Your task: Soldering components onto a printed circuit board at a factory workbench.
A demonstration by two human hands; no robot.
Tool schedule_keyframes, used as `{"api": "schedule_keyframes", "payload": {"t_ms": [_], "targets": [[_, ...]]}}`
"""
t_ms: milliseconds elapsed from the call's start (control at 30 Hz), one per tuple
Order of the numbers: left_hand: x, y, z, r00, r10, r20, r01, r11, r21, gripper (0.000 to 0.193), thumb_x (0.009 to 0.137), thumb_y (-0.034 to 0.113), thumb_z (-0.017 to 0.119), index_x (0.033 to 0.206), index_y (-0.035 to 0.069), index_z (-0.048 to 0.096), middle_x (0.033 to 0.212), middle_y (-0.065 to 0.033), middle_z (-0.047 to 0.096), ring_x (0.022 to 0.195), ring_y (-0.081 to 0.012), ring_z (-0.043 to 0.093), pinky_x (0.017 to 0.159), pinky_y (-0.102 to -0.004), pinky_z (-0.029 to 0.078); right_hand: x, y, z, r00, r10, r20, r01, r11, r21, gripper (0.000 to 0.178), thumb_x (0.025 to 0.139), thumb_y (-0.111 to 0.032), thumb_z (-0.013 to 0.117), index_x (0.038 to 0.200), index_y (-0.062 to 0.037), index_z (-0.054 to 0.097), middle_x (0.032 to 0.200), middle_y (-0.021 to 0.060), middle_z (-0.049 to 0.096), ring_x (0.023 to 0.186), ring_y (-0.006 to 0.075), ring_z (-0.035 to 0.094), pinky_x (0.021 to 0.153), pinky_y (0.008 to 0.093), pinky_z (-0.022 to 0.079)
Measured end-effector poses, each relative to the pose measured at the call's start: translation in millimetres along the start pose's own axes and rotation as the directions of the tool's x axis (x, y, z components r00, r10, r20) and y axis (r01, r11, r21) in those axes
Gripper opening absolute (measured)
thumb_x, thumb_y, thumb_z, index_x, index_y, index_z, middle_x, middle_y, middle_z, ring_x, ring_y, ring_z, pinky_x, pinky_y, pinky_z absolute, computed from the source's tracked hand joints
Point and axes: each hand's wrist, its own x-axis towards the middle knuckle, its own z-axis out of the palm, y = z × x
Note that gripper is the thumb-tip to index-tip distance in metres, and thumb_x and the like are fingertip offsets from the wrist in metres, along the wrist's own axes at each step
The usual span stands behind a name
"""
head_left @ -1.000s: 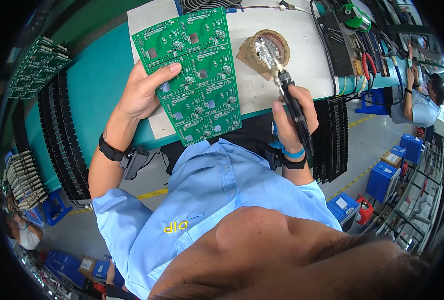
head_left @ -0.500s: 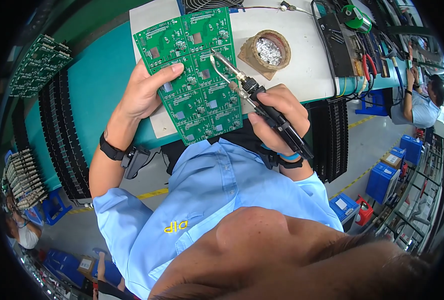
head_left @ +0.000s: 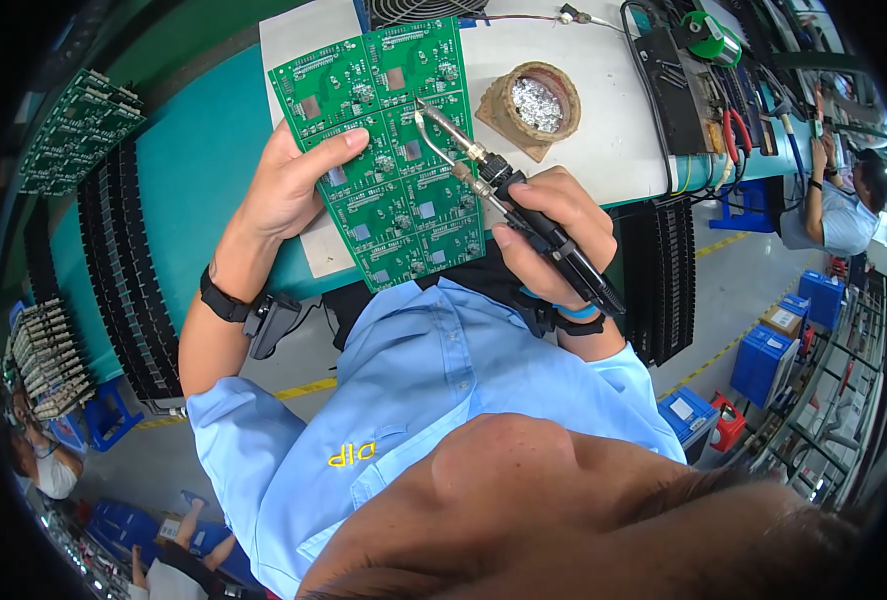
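Observation:
A green circuit board panel (head_left: 396,185), divided into several like boards, is tilted up before my chest. My left hand (head_left: 294,185) grips its left edge, thumb on the face and the other fingers hidden behind. My right hand (head_left: 562,235) is wrapped round a black-handled soldering iron (head_left: 504,174), which has a second thin curved metal tube running beside the tip. Both ends are at the panel's upper right part, near a connector row; whether they touch it I cannot tell.
Right of the panel stands a round brown pot (head_left: 544,100) of silvery solder bits. Farther right are a green solder spool (head_left: 714,38), red-handled pliers (head_left: 736,132) and cables. A fan (head_left: 424,8) sits at the back. Stacked boards (head_left: 82,130) stand left. Other people work nearby.
The soldering iron's tip has shifted slightly up and left across the panel, with my right hand following. My left hand and the panel have hardly moved.

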Motion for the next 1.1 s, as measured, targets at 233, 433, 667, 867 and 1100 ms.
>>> {"api": "schedule_keyframes", "payload": {"t_ms": [233,433,667,867,1100], "targets": [[0,-1,-1,1.0,0.005,-0.004,-0.005,1.0,0.007,0.042,0.095,0.004,0.063,0.135,0.002,0.051,0.121,-0.0086,0.066,0.106,-0.017,0.066,0.091,-0.0351,0.056,0,1,-5,1.0,-0.016,-0.026,0.015,1.0,-0.024,0.041,0.071,0.004,0.077,0.109,0.007,0.065,0.085,0.0175,0.066,0.075,0.0256,0.063,0.068,0.0338,0.048],[0,0,1,1.0,0.013,0.012,-0.013,1.0,0.012,0.043,0.095,0.003,0.062,0.137,0.002,0.05,0.122,-0.0096,0.065,0.108,-0.0176,0.065,0.092,-0.0354,0.056,0,2,-4,0.999,-0.002,-0.034,0.001,0.999,-0.034,0.04,0.071,0.003,0.077,0.109,0.0073,0.065,0.085,0.0173,0.066,0.075,0.0257,0.063,0.068,0.034,0.048],[-1,2,3,0.999,0.009,0.034,-0.009,1.0,-0.008,0.043,0.096,0.004,0.061,0.137,0.002,0.049,0.123,-0.0101,0.065,0.108,-0.0177,0.065,0.092,-0.035,0.057,1,2,-3,1.0,0.008,-0.026,-0.009,0.999,-0.035,0.04,0.071,0.003,0.077,0.109,0.0076,0.065,0.085,0.0173,0.066,0.074,0.0253,0.063,0.068,0.0337,0.048],[1,0,-4,0.999,0.001,0.032,-0.002,1.0,0.025,0.043,0.096,0.004,0.06,0.137,0.001,0.049,0.123,-0.0104,0.065,0.109,-0.0184,0.065,0.093,-0.0355,0.056,0,3,-3,1.0,-0.001,-0.023,0.0,0.999,-0.034,0.04,0.071,0.003,0.077,0.109,0.0077,0.065,0.085,0.0171,0.066,0.074,0.0247,0.063,0.067,0.0333,0.048],[0,0,-1,0.999,0.012,0.034,-0.012,1.0,0.006,0.042,0.096,0.004,0.06,0.137,0.0,0.05,0.125,-0.0111,0.064,0.111,-0.0191,0.065,0.094,-0.0368,0.056,-2,1,-5,1.0,0.007,-0.021,-0.007,1.0,-0.03,0.039,0.072,0.002,0.077,0.109,0.0075,0.065,0.083,0.0167,0.066,0.072,0.0238,0.062,0.066,0.0327,0.047]]}}
